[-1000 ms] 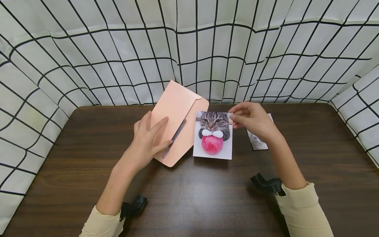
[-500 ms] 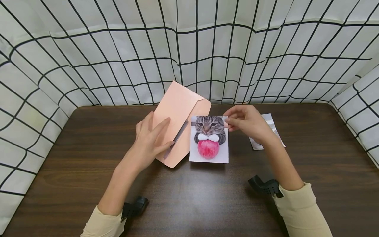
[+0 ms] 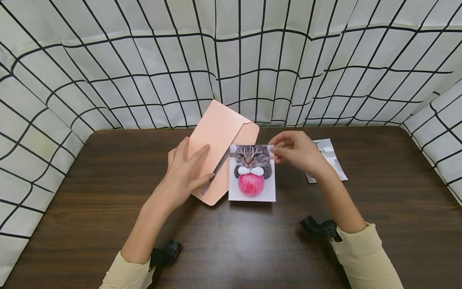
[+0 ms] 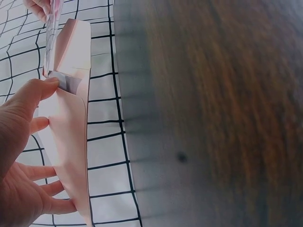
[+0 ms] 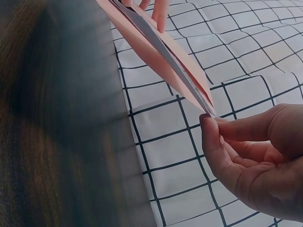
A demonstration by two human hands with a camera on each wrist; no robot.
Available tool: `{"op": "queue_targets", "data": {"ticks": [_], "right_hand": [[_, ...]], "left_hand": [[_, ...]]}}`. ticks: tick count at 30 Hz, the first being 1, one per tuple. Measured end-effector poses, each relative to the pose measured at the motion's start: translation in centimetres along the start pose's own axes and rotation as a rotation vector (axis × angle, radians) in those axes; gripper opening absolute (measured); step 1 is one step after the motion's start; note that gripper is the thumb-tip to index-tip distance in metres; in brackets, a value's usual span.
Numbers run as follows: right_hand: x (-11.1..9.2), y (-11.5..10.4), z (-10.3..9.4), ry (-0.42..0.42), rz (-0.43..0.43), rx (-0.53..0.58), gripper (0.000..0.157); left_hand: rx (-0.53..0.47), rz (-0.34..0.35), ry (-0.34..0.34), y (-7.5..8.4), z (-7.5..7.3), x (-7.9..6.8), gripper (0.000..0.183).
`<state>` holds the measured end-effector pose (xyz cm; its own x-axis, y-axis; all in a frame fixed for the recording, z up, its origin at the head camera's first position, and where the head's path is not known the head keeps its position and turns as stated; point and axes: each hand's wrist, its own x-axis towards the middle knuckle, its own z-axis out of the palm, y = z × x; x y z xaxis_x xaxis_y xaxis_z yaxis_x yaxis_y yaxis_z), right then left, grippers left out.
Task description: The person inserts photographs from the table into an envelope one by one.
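A peach envelope [image 3: 216, 128] lies slanted at the table's back, its flap side up, with a dark grey strip along its opening. My left hand [image 3: 182, 172] rests on it with spread fingers; in the left wrist view the thumb [image 4: 40, 90] touches the grey piece in the opening. My right hand [image 3: 297, 150] pinches the upper right edge of a square photo card [image 3: 251, 172] showing a cat with a pink ball. The card overlaps the envelope's right part, hiding some of it. In the right wrist view the card [image 5: 165, 54] appears edge-on, held between thumb and fingertips.
Another photo card [image 3: 330, 156], greyish white, lies on the brown table [image 3: 231, 241] behind my right forearm, which partly covers it. A white cloth with black grid lines [image 3: 238, 60] hangs behind the table and along both sides.
My right hand has brought the cat photo card left and toward me, over the envelope's right part. The left hand and envelope have shifted slightly right. More of the other card shows.
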<state>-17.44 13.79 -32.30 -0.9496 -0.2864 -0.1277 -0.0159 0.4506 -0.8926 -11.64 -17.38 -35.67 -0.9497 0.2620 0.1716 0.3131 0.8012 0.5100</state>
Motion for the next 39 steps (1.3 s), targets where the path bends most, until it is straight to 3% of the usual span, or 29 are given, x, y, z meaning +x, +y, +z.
{"op": "queue_targets", "data": {"ticks": [21,39], "right_hand": [[0.3,0.1,0.8,0.003,0.050,0.070,0.026],[0.4,0.0,1.4,0.015,0.070,0.139,0.024]], "left_hand": [[-0.003,0.020,0.015,0.2,0.2,-0.1,0.065],[0.008,-0.004,-0.024,0.5,0.0,-0.2,0.067]]}}
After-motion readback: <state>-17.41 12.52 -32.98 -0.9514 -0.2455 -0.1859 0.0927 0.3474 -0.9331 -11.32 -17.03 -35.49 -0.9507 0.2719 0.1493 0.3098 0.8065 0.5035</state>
